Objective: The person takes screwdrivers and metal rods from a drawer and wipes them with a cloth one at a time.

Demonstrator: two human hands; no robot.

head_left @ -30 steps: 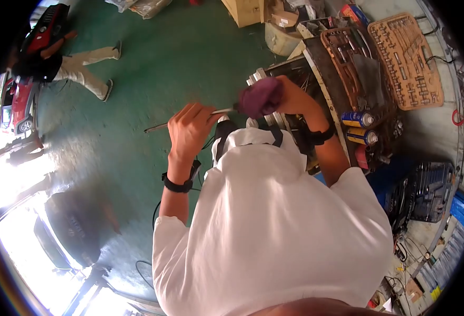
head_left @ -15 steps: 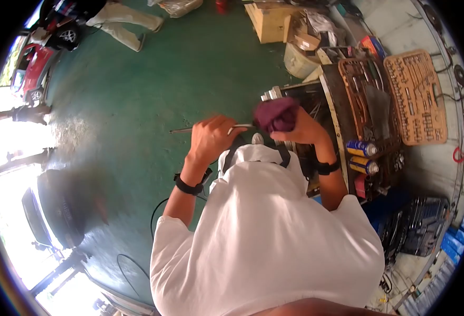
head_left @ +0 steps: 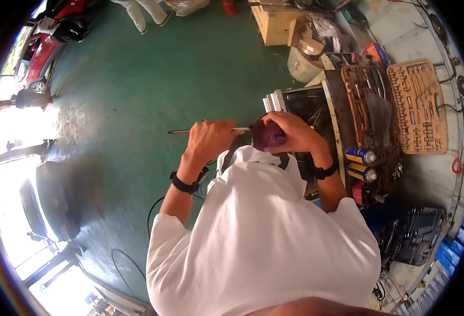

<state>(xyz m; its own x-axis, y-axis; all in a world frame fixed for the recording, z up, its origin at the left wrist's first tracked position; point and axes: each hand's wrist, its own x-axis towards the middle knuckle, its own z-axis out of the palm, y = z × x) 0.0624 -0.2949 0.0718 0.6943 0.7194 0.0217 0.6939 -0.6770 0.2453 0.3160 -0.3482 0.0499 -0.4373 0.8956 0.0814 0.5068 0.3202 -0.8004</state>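
My left hand [head_left: 209, 139] is closed around a slim metal rod-like tool [head_left: 179, 131]. One thin end sticks out to the left of the fist, and the other end reaches right, up to the cloth. Its exact kind is not clear. A bunched dark purple cloth [head_left: 268, 136] is gripped in my right hand [head_left: 297, 132], with the fingers curled over its top. The cloth meets the tool's right end, and whether it wraps that end cannot be made out.
An open drawer [head_left: 308, 105] of a tool cabinet lies right of my hands. On top are spray cans [head_left: 361, 155] and an orange socket tray [head_left: 419, 108]. A cable [head_left: 124, 268] lies on the green floor [head_left: 190, 68]. Another person's legs [head_left: 145, 13] stand at the far left.
My right hand has drawn the cloth slightly down and its fingers now cover more of it. The left hand still holds the tool, which lies flatter. The other person's legs have shifted right in view.
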